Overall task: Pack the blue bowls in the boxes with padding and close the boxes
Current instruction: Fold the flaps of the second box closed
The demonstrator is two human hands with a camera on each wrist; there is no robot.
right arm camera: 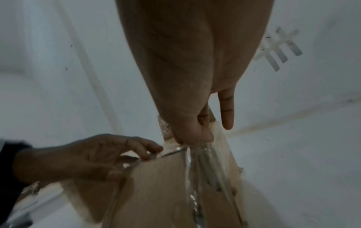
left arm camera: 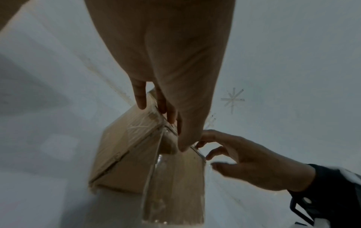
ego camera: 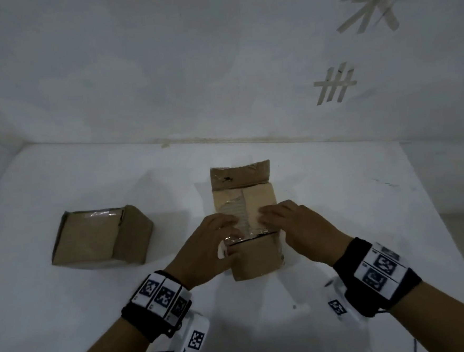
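A small cardboard box (ego camera: 257, 201) stands mid-table with its side flaps folded in and its far flap (ego camera: 239, 176) still upright. Clear tape (right arm camera: 192, 177) runs over the top seam and down the front. My left hand (ego camera: 221, 234) grips the near left top edge, fingers on top and thumb on the front face (right arm camera: 109, 175). The fingers of my right hand (ego camera: 276, 214) press flat on the right flap. A second cardboard box (ego camera: 92, 237) sits closed at the left. No blue bowl or padding shows.
The white table (ego camera: 70, 311) meets a white wall at the back, and its right edge (ego camera: 430, 203) drops to the floor. Tape marks (ego camera: 334, 84) are stuck on the wall.
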